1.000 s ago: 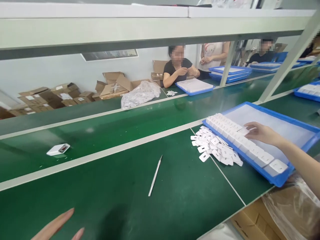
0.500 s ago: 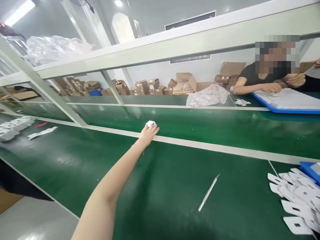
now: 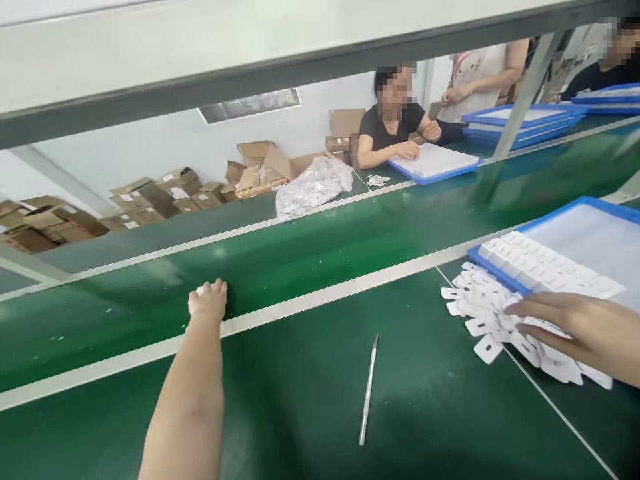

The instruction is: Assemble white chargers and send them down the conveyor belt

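My left hand (image 3: 208,301) reaches out over the green conveyor belt (image 3: 300,253) and closes on a small white device (image 3: 201,291), most of which is hidden by the fingers. My right hand (image 3: 575,327) hovers with fingers stretched over a pile of white cards (image 3: 500,313) lying on the green bench beside a blue tray (image 3: 565,220). A row of white parts (image 3: 545,267) lines the tray's near edge. A thin metal knife (image 3: 369,390) lies on the bench between my hands.
Across the belt a person in a black top (image 3: 387,127) works at another blue tray (image 3: 435,163). A clear bag of white parts (image 3: 313,187) and cardboard boxes (image 3: 145,197) sit beyond. A shelf beam (image 3: 250,73) runs overhead. More blue trays (image 3: 525,120) are stacked at far right.
My left hand has closed over the white device on the belt. The view has swung back right, and my right hand has come into sight over the card pile.
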`<state>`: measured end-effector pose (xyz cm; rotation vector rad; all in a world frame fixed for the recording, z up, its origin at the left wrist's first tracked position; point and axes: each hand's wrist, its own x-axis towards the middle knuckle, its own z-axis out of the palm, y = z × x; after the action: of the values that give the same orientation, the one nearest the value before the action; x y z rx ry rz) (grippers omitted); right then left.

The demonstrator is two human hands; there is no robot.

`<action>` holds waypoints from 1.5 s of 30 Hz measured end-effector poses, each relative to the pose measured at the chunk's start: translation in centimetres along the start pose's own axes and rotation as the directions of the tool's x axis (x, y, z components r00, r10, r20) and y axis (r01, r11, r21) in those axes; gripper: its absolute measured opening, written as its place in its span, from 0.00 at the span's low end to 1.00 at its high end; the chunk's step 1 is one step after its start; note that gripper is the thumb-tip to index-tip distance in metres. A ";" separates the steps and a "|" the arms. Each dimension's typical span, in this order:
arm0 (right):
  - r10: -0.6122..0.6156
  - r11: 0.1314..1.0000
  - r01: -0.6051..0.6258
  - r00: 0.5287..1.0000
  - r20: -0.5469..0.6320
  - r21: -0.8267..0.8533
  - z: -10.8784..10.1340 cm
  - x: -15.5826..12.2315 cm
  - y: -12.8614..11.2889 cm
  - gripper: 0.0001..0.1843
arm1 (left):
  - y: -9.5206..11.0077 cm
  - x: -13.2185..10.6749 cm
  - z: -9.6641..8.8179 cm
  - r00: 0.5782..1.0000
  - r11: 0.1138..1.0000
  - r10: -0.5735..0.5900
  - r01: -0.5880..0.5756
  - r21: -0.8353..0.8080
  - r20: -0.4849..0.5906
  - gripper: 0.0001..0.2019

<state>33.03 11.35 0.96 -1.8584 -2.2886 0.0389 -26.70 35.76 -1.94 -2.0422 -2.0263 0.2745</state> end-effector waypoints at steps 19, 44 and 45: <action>-0.252 0.947 0.265 0.963 -0.092 0.183 9.1 12.2 3.8 0.06 | 12.3 -15.4 -10.8 0.444 0.620 0.177 -0.744 -0.251 -0.879 0.45; -0.351 0.791 0.585 0.677 -0.647 0.182 -1.9 -5.3 -18.5 0.34 | 20.0 -25.9 -13.3 0.175 0.341 0.111 -0.931 -0.128 -0.978 0.29; -0.344 0.780 0.590 0.681 -0.646 0.207 -1.8 -5.4 -19.0 0.35 | 20.1 -26.3 -13.4 0.186 0.363 0.127 -0.923 -0.129 -0.974 0.27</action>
<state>15.97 1.93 4.66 -0.8479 -2.0331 -0.1113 -3.83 8.83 3.50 -2.4544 -0.4511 -1.5127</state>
